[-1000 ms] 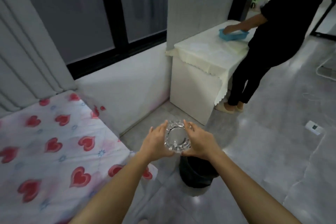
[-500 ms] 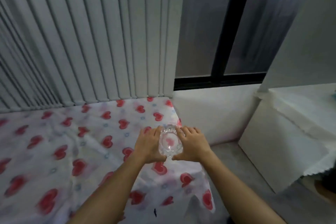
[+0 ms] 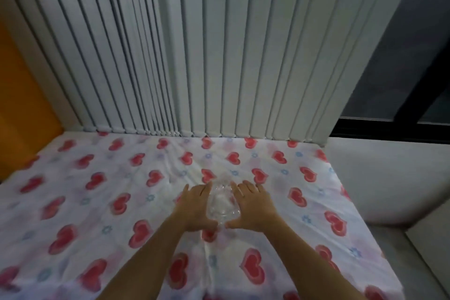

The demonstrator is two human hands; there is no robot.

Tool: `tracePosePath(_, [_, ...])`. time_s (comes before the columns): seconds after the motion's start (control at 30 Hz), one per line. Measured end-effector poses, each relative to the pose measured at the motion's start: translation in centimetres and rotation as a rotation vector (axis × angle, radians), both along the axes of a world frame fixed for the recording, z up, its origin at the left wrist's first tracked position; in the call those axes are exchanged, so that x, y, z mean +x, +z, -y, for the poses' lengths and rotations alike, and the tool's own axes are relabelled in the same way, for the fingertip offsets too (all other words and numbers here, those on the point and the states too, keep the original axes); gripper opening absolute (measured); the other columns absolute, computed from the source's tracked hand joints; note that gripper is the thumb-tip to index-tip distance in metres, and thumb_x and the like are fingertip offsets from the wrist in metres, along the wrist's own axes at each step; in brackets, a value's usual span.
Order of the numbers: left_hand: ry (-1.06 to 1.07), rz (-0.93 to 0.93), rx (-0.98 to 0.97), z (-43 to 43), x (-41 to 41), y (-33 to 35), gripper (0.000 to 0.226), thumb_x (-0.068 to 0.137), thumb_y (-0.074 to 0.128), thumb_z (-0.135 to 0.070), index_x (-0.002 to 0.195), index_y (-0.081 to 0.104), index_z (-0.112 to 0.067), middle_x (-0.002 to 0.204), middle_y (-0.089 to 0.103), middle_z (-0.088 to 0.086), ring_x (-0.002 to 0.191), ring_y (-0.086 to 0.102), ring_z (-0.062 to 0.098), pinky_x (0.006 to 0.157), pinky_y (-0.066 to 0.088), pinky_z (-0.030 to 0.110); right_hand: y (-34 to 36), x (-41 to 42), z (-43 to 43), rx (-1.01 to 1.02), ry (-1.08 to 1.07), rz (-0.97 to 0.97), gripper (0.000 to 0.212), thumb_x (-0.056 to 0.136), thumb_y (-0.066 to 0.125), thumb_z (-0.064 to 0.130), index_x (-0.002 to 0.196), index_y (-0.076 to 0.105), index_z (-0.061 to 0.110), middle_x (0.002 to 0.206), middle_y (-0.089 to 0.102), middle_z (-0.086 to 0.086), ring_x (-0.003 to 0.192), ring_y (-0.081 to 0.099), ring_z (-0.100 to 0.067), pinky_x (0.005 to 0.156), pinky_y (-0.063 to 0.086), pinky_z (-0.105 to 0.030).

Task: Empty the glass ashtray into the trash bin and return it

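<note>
I hold the glass ashtray (image 3: 222, 204) between my two hands, over the middle of the bed (image 3: 73, 202), nearer its right edge than its left; my left hand (image 3: 194, 209) cups its left side and my right hand (image 3: 253, 207) its right side, palms facing each other, fingers (image 3: 243, 189) stretched forward along the rim and only lightly curled, thumbs closing in underneath at the near side; the glass is clear and blurred, so I cannot tell whether anything remains in it, nor whether its base touches the sheet or hangs just above it. The sheet is white with red hearts and small blue flowers, and wrinkled; grey vertical blinds (image 3: 194, 56) hang along the bed's far edge; the trash bin is out of view.

I judge this to be the return step: setting the ashtray back down. To do it well I would keep it level, lower it straight onto a flat stretch of sheet away from the edges, and let both hands slide outward together once its weight rests; the mattress is soft, so a tilted release could tip it; smooth glass may slip if one hand lets go first.
</note>
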State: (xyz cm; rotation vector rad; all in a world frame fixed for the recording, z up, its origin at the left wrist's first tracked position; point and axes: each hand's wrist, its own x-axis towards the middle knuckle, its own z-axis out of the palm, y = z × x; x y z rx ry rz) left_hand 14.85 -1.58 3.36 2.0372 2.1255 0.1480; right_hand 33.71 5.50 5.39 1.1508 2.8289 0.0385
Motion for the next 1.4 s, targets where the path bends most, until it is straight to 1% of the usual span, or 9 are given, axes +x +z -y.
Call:
tracePosePath(0.17, [0.065,0.002,-0.029,0.3,-7.7,-2.0,0.119,0.065,0.064,-0.065,0.150,0.002,-0.010,0.155,0.023,0.007,0.144,0.018,0.023,0.120,0.001,0.048,-2.4,-8.4,-0.5,-0.053,0.024,0.021,0.114,0.072,0.052,0.079,0.152,0.008,0.011,0.157,0.024,-0.012,0.144,0.020,-0.028,0.116,0.017,-0.049])
tracePosePath(0.27, [0.061,-0.026,-0.078,0.1,-10.8,-2.6,0.119,0.067,0.062,-0.067,0.150,0.001,-0.008,0.156,0.021,0.008,0.144,0.017,0.023,0.119,0.003,0.049,-3.7,-11.8,-0.9,-0.099,0.020,0.036,0.115,0.072,0.050,0.080,0.152,0.005,0.011,0.159,0.020,-0.013,0.146,0.018,-0.028,0.117,0.016,-0.049])
tracePosePath(0.33, [0.057,-0.044,-0.094,-0.3,-12.2,-3.1,0.119,0.068,0.061,-0.069,0.150,0.000,-0.007,0.156,0.020,0.008,0.144,0.017,0.023,0.119,0.005,0.049,-4.6,-13.3,-1.4,-0.101,0.020,0.045,0.117,0.071,0.049,0.081,0.152,0.004,0.010,0.156,0.024,-0.016,0.144,0.021,-0.030,0.116,0.019,-0.049])
tracePosePath(0.9, [0.024,-0.050,-0.115,-2.2,-14.5,-6.8,0.119,0.069,0.060,-0.069,0.149,-0.002,-0.006,0.153,0.025,0.010,0.144,0.020,0.026,0.120,0.004,0.054,-8.1,-15.4,-3.3,-0.132,0.013,0.052,0.120,0.067,0.055,0.081,0.152,0.006,0.012,0.152,0.031,-0.013,0.142,0.025,-0.031,0.115,0.025,-0.046])
tracePosePath(1.03, [0.021,-0.010,-0.109,-1.7,-14.5,-7.9,0.119,0.070,0.058,-0.070,0.149,-0.006,-0.008,0.156,0.021,0.009,0.145,0.016,0.025,0.120,0.002,0.054,-8.6,-15.3,-2.8,-0.180,0.003,0.035,0.122,0.067,0.055,0.081,0.153,0.003,0.012,0.155,0.024,-0.014,0.145,0.018,-0.031,0.117,0.025,-0.047])
tracePosePath(1.1, [0.010,-0.002,-0.127,-1.5,-14.7,-8.2,0.116,0.073,0.054,-0.069,0.149,-0.009,-0.008,0.160,0.010,0.009,0.148,0.007,0.025,0.119,-0.001,0.053,-8.6,-15.1,-2.7,-0.207,0.003,0.020,0.119,0.070,0.054,0.080,0.153,0.001,0.012,0.158,0.017,-0.013,0.147,0.012,-0.031,0.118,0.022,-0.047])
tracePosePath(1.2, [0.000,-0.001,-0.165,-1.3,-14.8,-8.3,0.112,0.078,0.046,-0.071,0.147,-0.017,-0.010,0.161,-0.012,0.009,0.148,-0.010,0.026,0.119,-0.004,0.052,-8.5,-15.0,-2.3,-0.251,0.020,0.043,0.115,0.076,0.045,0.079,0.152,-0.008,0.012,0.163,-0.008,-0.007,0.149,-0.003,-0.027,0.121,0.012,-0.049])
tracePosePath(1.27, [-0.006,-0.046,-0.179,-1.2,-14.9,-8.4,0.111,0.079,0.041,-0.074,0.147,-0.019,-0.011,0.159,-0.019,0.009,0.146,-0.016,0.029,0.118,-0.005,0.054,-8.6,-15.1,-2.1,-0.286,0.017,0.059,0.113,0.079,0.042,0.078,0.151,-0.014,0.012,0.161,-0.018,-0.003,0.149,-0.009,-0.025,0.120,0.008,-0.050])
tracePosePath(1.4, [-0.013,-0.160,-0.186,-1.2,-14.8,-8.2,0.110,0.079,0.032,-0.079,0.147,-0.019,-0.010,0.158,-0.021,0.012,0.145,-0.018,0.032,0.116,-0.006,0.056,-8.3,-15.2,-2.0,-0.327,-0.001,0.069,0.113,0.079,0.044,0.077,0.150,-0.017,0.013,0.160,-0.023,-0.001,0.148,-0.014,-0.024,0.120,0.005,-0.052])
